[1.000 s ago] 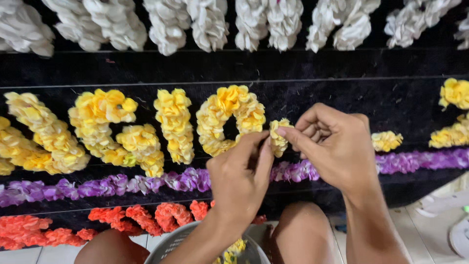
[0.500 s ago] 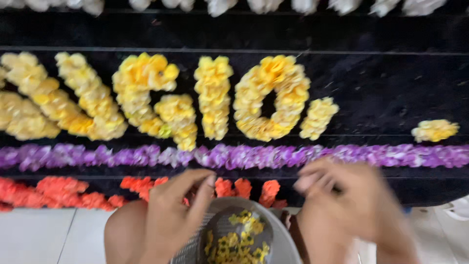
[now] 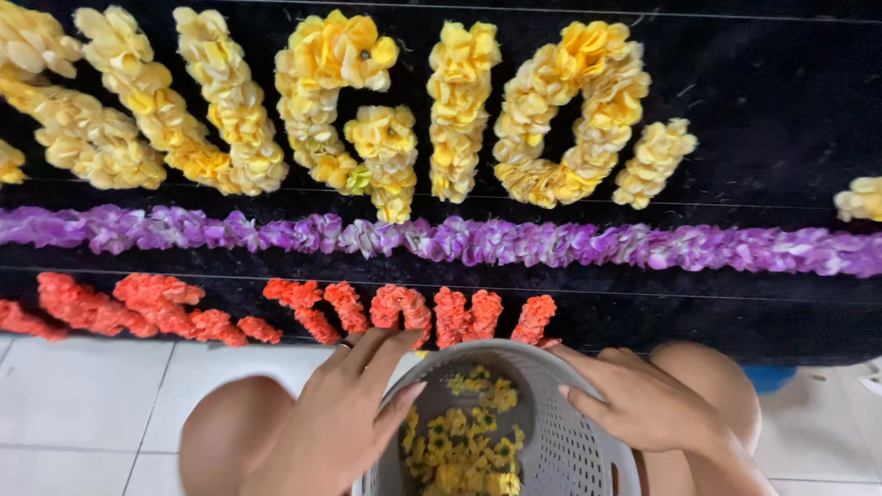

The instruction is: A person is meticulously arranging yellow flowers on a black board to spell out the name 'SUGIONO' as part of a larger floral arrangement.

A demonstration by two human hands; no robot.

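A grey perforated plastic basket [image 3: 560,432] sits between my knees, holding several small yellow flowers [image 3: 464,441]. My left hand [image 3: 340,418] rests on the basket's left rim, fingers spread and reaching over the opening. My right hand [image 3: 643,400] grips the right rim from outside. Neither hand holds a flower that I can see. Beyond the basket stands a black board [image 3: 763,101] with shapes built from yellow flowers [image 3: 459,110], a row of purple flowers [image 3: 478,241] and orange-red flower shapes [image 3: 395,308].
My bare knees [image 3: 230,432] flank the basket on a white tiled floor [image 3: 83,404]. A loose yellow flower cluster [image 3: 859,197] sits at the board's right edge. Something blue [image 3: 767,377] shows behind my right knee.
My hands have left the yellow flower shape on the board and come down to the basket. The view has tilted down and the basket now fills the lower middle.
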